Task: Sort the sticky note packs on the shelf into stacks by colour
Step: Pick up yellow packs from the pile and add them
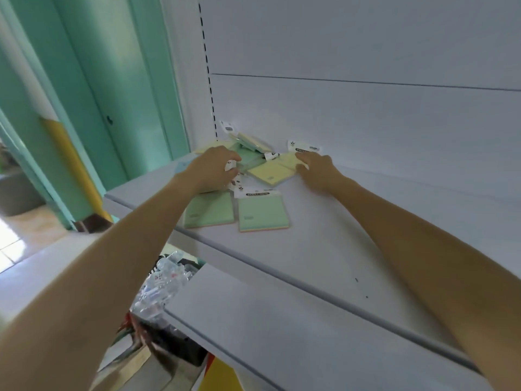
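Observation:
A jumble of sticky note packs lies at the back left of the white shelf (324, 249). Two green packs (263, 214) (210, 210) lie flat side by side nearest me. Behind them a yellow pack (272, 172) lies tilted, and more yellow and green packs (253, 143) pile against the back panel. My left hand (214, 167) curls over a green pack in the pile's middle, fingers closed around it. My right hand (318, 167) rests on the yellow pack's right edge, fingertips touching the pack just below its white header card (306, 148).
A lower white shelf (282, 320) juts out beneath. At the left stand a teal door and frame (118, 88). Below the shelf's left end sit crumpled clear plastic (166, 280) and a dark bin.

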Tool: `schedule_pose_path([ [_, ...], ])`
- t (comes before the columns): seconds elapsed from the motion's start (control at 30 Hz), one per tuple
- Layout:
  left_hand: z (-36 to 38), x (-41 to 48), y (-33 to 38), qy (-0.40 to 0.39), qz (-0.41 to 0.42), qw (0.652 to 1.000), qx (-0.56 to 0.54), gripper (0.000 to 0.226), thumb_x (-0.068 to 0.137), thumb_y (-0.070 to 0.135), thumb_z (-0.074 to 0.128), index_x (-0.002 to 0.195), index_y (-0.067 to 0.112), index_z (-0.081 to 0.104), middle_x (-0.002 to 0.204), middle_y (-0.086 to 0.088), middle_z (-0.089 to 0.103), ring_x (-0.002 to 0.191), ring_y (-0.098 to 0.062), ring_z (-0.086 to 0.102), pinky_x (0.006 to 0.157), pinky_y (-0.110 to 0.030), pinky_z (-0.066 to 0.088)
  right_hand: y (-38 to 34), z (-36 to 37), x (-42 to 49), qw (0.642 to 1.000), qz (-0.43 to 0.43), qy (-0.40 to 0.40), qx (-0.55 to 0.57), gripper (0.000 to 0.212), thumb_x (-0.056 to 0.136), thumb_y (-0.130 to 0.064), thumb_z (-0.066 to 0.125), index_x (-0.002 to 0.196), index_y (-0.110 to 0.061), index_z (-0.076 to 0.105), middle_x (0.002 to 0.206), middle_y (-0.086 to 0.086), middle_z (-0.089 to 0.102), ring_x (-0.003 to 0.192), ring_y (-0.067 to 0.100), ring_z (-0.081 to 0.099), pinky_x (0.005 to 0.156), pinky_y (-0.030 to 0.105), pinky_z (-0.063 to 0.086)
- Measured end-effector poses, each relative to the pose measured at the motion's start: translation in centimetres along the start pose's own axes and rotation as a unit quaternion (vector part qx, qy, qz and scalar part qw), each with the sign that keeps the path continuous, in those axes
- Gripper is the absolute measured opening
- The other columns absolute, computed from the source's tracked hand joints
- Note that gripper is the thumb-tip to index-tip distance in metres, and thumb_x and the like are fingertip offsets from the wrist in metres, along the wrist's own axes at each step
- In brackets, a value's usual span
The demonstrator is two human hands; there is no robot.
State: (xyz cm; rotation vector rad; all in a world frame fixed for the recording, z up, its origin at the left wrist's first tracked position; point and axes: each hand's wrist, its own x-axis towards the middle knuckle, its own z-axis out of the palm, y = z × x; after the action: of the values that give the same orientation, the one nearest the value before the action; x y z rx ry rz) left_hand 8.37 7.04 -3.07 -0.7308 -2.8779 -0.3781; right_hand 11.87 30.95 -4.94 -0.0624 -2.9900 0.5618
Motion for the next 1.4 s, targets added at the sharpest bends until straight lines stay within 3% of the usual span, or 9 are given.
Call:
schedule_pose_path([
  [0.17, -0.5, 2.4, -2.5, -0.012, -0.034, 0.999, 0.033, 0.039, 0.091, 0.031, 0.047, 0.127, 0.016, 0.053, 0.131, -0.017, 0.052, 0.119, -0.036, 0.049, 0.1, -0.048, 0.042, 0.5, 0.4, 0.4, 0.999, 0.039, -0.033, 0.006, 0.042, 0.097, -0.032, 0.024, 0.123, -0.013, 0.05, 0.139, 0.008, 0.047, 0.126, 0.031, 0.042, 0.109, 0.043, 0.032],
  [0.3, -1.1, 3.2, -4.9, -0.031, -0.043, 0.998, -0.019, 0.039, 0.092, 0.038, 0.046, 0.128, 0.023, 0.05, 0.133, -0.017, 0.05, 0.119, -0.037, 0.049, 0.101, -0.046, 0.041, 0.5, 0.2, -0.1, 0.995, 0.087, 0.039, 0.009, 0.029, 0.094, -0.031, 0.033, 0.091, -0.011, 0.053, 0.104, 0.012, 0.059, 0.099, 0.03, 0.054, 0.082, 0.034, 0.038],
  [0.67, -1.3, 4.7, -8.4, -0.08, -0.106, 0.984, -0.119, 0.055, 0.096, 0.047, 0.028, 0.143, 0.018, 0.031, 0.154, -0.007, 0.027, 0.141, -0.028, 0.028, 0.115, -0.036, 0.021, 0.6, 0.7, -1.1, 0.967, 0.189, 0.169, 0.03, 0.034, 0.085, -0.042, 0.053, 0.099, -0.011, 0.06, 0.115, 0.014, 0.06, 0.108, 0.031, 0.055, 0.092, 0.036, 0.037],
  [0.83, -0.6, 6.5, -8.4, -0.015, -0.128, 0.974, -0.187, 0.043, 0.091, 0.039, 0.049, 0.119, 0.008, 0.052, 0.138, -0.014, 0.048, 0.125, -0.032, 0.045, 0.1, -0.035, 0.036, 1.3, 0.8, -0.6, 0.96, 0.233, 0.139, 0.063, 0.044, 0.085, -0.045, 0.053, 0.121, -0.02, 0.049, 0.125, 0.008, 0.059, 0.123, 0.026, 0.049, 0.109, 0.04, 0.022],
  [1.0, -1.2, 7.9, -8.2, 0.044, -0.115, 0.964, -0.234, 0.043, 0.077, 0.024, 0.072, 0.112, 0.005, 0.057, 0.133, -0.013, 0.05, 0.122, -0.031, 0.047, 0.097, -0.035, 0.038, 1.6, 0.4, -0.2, 0.966, 0.174, 0.14, 0.131, 0.041, 0.084, -0.026, 0.059, 0.124, -0.022, 0.051, 0.134, 0.006, 0.053, 0.121, 0.024, 0.05, 0.103, 0.036, 0.036],
  [1.1, -2.2, 8.3, -8.1, 0.007, -0.087, 0.958, -0.272, 0.046, 0.079, 0.01, 0.068, 0.122, 0.011, 0.052, 0.13, -0.013, 0.049, 0.108, -0.029, 0.053, 0.084, -0.034, 0.046, 1.1, 0.2, -0.4, 0.955, 0.136, 0.173, 0.197, 0.041, 0.083, -0.011, 0.059, 0.122, -0.019, 0.054, 0.132, 0.005, 0.051, 0.099, 0.02, 0.054, 0.079, 0.024, 0.039],
  [1.2, -3.2, 8.1, -7.8, -0.029, -0.109, 0.935, -0.336, 0.029, 0.084, 0.002, 0.054, 0.108, 0.017, 0.056, 0.091, -0.005, 0.053, 0.069, -0.013, 0.051, 0.061, -0.023, 0.041, 1.0, -0.3, -0.3, 0.95, 0.122, 0.176, 0.226, 0.043, 0.082, -0.003, 0.058, 0.123, -0.014, 0.053, 0.121, 0.006, 0.051, 0.093, 0.019, 0.053, 0.066, 0.021, 0.042],
  [1.3, -3.9, 7.7, -8.3, -0.063, -0.141, 0.903, -0.401, 0.02, 0.085, 0.0, 0.049, 0.079, 0.017, 0.056, 0.077, -0.001, 0.05, 0.066, -0.012, 0.049, 0.063, -0.022, 0.044, 1.1, -1.0, -0.4, 0.953, 0.121, 0.146, 0.238, 0.047, 0.08, 0.003, 0.06, 0.124, -0.011, 0.053, 0.123, 0.011, 0.054, 0.098, 0.021, 0.052, 0.079, 0.026, 0.041],
  [1.4, -4.4, 6.9, -9.0, -0.112, -0.135, 0.894, -0.411, 0.023, 0.084, -0.003, 0.05, 0.094, 0.016, 0.059, 0.085, -0.001, 0.052, 0.072, -0.011, 0.05, 0.066, -0.022, 0.047, 1.4, -1.8, -0.9, 0.958, 0.125, 0.145, 0.215, 0.048, 0.079, 0.004, 0.057, 0.124, -0.012, 0.055, 0.135, 0.011, 0.05, 0.097, 0.019, 0.049, 0.087, 0.029, 0.039],
])
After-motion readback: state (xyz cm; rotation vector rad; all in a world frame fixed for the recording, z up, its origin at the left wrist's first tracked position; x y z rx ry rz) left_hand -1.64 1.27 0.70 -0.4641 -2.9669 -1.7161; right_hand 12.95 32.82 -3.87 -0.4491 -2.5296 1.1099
